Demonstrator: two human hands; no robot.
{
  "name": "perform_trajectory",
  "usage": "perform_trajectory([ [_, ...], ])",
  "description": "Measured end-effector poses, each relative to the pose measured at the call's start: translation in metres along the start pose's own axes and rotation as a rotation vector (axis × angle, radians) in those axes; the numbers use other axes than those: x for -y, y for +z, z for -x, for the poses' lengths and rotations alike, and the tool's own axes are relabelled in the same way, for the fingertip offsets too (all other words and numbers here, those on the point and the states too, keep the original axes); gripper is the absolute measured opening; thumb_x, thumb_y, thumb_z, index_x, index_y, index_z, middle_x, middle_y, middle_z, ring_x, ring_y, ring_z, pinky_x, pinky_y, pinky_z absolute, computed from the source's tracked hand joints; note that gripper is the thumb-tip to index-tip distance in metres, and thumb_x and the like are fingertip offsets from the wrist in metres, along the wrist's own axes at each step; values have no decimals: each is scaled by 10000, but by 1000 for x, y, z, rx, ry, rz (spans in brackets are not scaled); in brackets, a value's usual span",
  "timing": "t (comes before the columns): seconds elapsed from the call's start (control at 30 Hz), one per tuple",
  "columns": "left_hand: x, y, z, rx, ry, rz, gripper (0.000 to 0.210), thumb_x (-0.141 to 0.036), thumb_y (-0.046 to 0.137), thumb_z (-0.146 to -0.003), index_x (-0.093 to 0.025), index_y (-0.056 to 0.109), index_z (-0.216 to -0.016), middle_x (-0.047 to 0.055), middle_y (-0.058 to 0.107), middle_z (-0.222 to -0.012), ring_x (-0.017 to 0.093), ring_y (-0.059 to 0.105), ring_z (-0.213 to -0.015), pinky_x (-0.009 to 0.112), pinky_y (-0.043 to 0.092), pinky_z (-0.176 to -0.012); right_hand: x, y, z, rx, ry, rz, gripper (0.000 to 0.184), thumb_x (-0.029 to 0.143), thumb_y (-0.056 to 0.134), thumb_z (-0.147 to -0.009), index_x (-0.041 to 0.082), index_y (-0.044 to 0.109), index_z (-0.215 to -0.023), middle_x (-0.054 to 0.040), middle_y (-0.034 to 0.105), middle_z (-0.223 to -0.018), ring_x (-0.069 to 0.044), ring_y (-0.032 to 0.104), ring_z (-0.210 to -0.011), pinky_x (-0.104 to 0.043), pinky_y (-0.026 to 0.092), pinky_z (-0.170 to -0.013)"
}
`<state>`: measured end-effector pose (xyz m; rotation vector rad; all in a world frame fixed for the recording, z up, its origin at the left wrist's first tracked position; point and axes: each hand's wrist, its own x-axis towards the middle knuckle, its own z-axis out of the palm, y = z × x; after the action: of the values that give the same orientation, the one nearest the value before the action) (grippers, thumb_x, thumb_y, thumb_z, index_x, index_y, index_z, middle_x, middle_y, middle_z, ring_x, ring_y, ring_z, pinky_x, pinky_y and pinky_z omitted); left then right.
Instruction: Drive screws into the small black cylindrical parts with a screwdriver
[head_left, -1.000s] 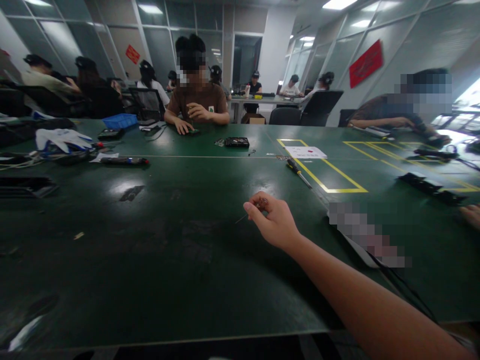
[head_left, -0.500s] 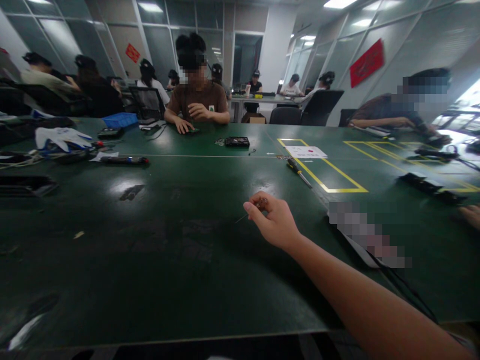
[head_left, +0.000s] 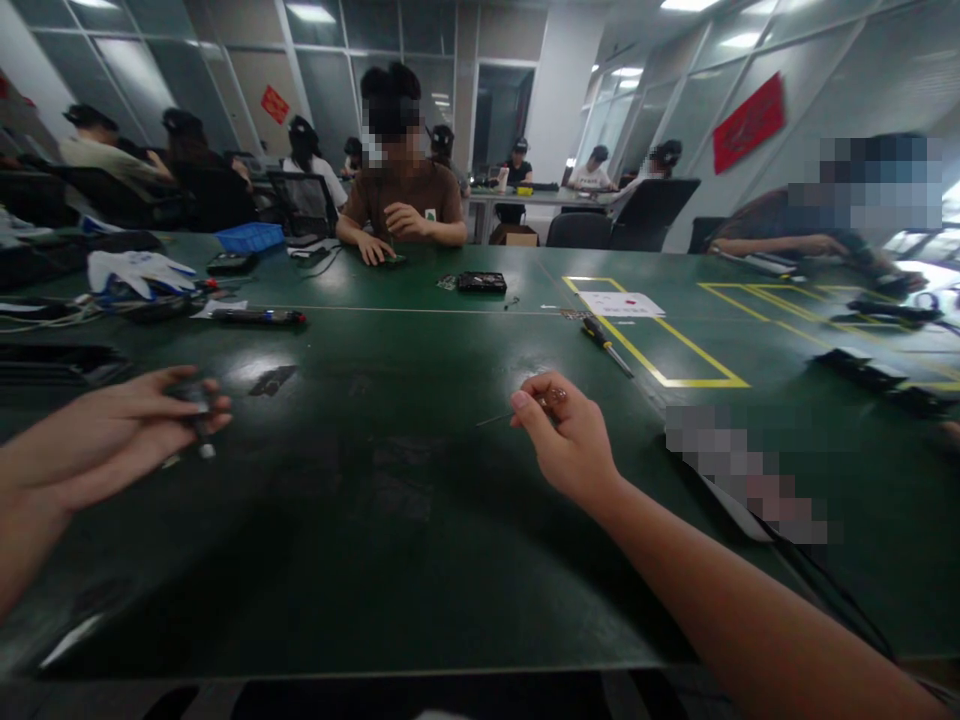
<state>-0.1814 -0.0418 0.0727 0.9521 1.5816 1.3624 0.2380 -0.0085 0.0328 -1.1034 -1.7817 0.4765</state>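
My left hand (head_left: 142, 425) is over the left part of the green table (head_left: 315, 580), its fingers closed on a small dark piece with a pale tip (head_left: 201, 425). The kind of piece does not show. At the middle right, thumb and forefinger of my right hand (head_left: 570, 430) pinch a thin metal pin (head_left: 493, 420) that points left. Small shiny bits (head_left: 556, 395) show within the curled fingers of that hand. A wide gap separates both hands, and the pin is apart from the dark piece.
A screwdriver (head_left: 607, 345) lies beyond my right hand, near yellow tape and a paper sheet (head_left: 622, 304). White gloves (head_left: 139, 272), a pen-like tool (head_left: 259, 317) and a blue tray (head_left: 250, 237) sit left. Opposite, a co-worker (head_left: 405, 200) handles a small green board.
My left hand has come into view from the left with the small dark piece. My right hand, still pinching the pin, sits slightly farther right as the view shifts a little.
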Motion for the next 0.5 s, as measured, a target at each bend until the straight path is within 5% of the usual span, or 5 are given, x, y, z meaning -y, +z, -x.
perform_trajectory([
  [0.07,3,48,7,192,-170,123,419,128,397,-931,-138,629,-1157,-29,743,-977,110,696,-938,286,588,-847,-2,1,0,-49,10,-66,183,402,566,-999,230,567,-939,10,642,-724,-153,611,-636,-295,460,-628],
  [0.2,10,155,35,481,-212,291,320,52,677,-813,-115,693,-1086,91,734,-1107,148,723,-898,242,612,-781,-6,4,-1,-166,19,-213,165,409,545,-1014,249,514,-1042,7,622,-835,-160,623,-727,-316,511,-693],
  [0.3,27,213,47,650,-162,375,362,-74,764,-804,-171,692,-1146,91,712,-1207,170,722,-929,293,597,-801,-6,4,-3,-251,22,-251,159,401,548,-1018,252,503,-1048,-6,632,-889,-153,629,-746,-318,532,-718],
  [0.4,50,239,48,674,44,401,433,-80,795,-752,-195,680,-1154,62,723,-1181,171,707,-972,341,557,-921,-1,2,-5,-350,-13,-282,178,404,578,-1003,259,500,-1070,-27,663,-957,-161,675,-791,-323,565,-738],
  [0.5,66,239,46,679,194,282,473,-53,824,-679,-178,678,-1110,64,733,-1126,203,693,-1034,388,535,-983,5,-1,-2,-366,-54,-239,203,444,602,-990,255,550,-1043,-30,693,-928,-181,714,-801,-334,586,-730],
])
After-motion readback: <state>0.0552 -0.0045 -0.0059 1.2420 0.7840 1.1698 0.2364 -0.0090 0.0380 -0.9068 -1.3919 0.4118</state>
